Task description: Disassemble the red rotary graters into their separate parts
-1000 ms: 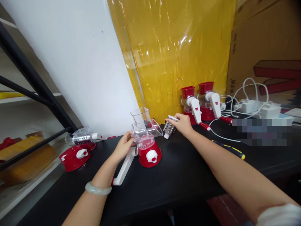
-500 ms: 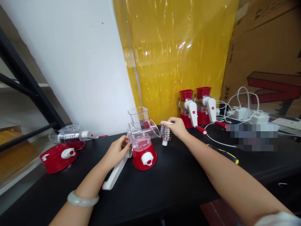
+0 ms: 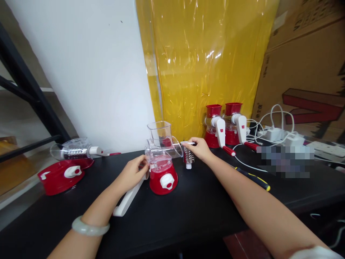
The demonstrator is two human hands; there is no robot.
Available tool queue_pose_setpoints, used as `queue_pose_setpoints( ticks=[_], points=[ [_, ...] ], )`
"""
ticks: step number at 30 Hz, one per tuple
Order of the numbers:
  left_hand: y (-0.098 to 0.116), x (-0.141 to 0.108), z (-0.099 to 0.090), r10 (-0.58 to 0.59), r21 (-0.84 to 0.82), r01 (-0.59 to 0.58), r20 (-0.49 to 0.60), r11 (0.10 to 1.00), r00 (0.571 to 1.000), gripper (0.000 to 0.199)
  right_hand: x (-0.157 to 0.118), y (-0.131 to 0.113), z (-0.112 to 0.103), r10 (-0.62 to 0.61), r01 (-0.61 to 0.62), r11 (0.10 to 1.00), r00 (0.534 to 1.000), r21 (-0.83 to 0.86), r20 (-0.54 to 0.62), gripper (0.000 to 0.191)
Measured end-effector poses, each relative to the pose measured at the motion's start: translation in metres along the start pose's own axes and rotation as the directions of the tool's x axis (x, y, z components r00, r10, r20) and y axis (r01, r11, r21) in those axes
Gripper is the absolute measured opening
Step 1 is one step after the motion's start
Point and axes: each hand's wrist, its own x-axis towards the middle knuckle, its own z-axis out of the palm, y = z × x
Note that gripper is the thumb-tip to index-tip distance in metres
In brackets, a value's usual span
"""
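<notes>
A grater with a clear housing and a red base (image 3: 163, 180) stands upright on the black table. My left hand (image 3: 134, 172) is closed at the left end of the clear housing; its fingertips are partly hidden there. Beside it, a white crank handle (image 3: 129, 199) lies on the table, its upper end behind my fingers. My right hand (image 3: 198, 148) pinches the white rim of a metal grating drum (image 3: 189, 156), which hangs with its white stub downward, just right of the housing's open end.
Another grater (image 3: 63, 176) is at the left, its clear top tilted. Two assembled graters (image 3: 214, 124) stand at the back right. Nearby are a black and yellow tool (image 3: 253, 178), white cables and adapters (image 3: 275, 133), and a large carton (image 3: 293, 68). Shelving is at the far left.
The view has shifted slightly. My right hand has turned the drum a little, so that it hangs more upright. My left hand stays at the housing.
</notes>
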Motion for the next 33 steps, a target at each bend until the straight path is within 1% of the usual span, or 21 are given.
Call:
queue_pose_setpoints(
  ticks=[3,5,8,12,15,18,21,24,26,28,29,31,33],
  points=[
    [0.002,0.000,0.001,0.010,-0.003,-0.010,-0.002,1.000,1.000,0.020,-0.001,0.003,0.002,-0.029,0.029,0.999,1.000,-0.034,-0.001,0.045],
    [0.003,0.000,0.001,0.011,0.005,-0.011,-0.006,1.000,1.000,0.021,-0.002,0.005,0.006,-0.022,0.021,0.998,1.000,-0.057,-0.007,0.050],
    [0.003,-0.001,0.002,0.004,-0.002,-0.004,-0.005,1.000,1.000,0.022,-0.003,0.010,0.011,0.065,-0.063,0.996,0.997,-0.064,0.035,0.055],
    [0.001,-0.001,0.003,0.008,-0.020,-0.007,0.016,1.000,1.000,0.023,-0.004,0.017,0.016,0.167,-0.162,0.985,0.980,-0.051,0.113,0.056],
    [0.001,0.000,0.002,0.016,0.000,-0.016,-0.018,1.000,1.000,0.026,-0.003,0.022,0.015,0.209,-0.204,0.978,0.971,-0.052,0.115,0.056],
    [0.003,0.000,0.002,0.012,-0.015,-0.013,-0.068,1.000,0.998,0.031,-0.002,0.025,0.013,0.212,-0.204,0.976,0.972,-0.078,0.102,0.052],
    [0.005,0.000,0.001,0.011,-0.020,-0.013,-0.070,1.000,0.997,0.034,-0.002,0.028,0.013,0.208,-0.195,0.975,0.971,-0.107,0.119,0.049],
    [0.006,0.000,0.001,0.031,0.011,-0.030,-0.066,0.999,0.997,0.033,-0.002,0.031,0.014,0.221,-0.205,0.971,0.966,-0.124,0.136,0.051],
    [0.006,0.000,0.001,0.040,0.024,-0.038,-0.064,0.999,0.997,0.032,-0.001,0.031,0.013,0.235,-0.218,0.967,0.962,-0.131,0.136,0.056],
    [0.006,0.000,0.001,0.037,0.023,-0.036,-0.061,0.999,0.997,0.030,0.000,0.030,0.010,0.244,-0.227,0.963,0.963,-0.145,0.112,0.065],
    [0.006,0.000,0.001,0.031,0.015,-0.030,-0.061,0.999,0.998,0.030,0.001,0.030,0.007,0.240,-0.226,0.961,0.967,-0.158,0.081,0.069],
    [0.005,0.000,0.002,0.021,-0.008,-0.022,-0.065,1.000,0.998,0.028,0.002,0.029,0.003,0.209,-0.209,0.961,0.978,-0.182,-0.021,0.073],
    [0.004,0.000,0.002,0.020,-0.026,-0.022,-0.076,0.999,0.997,0.028,0.003,0.028,0.001,0.168,-0.191,0.963,0.978,-0.191,-0.127,0.069]
  ],
)
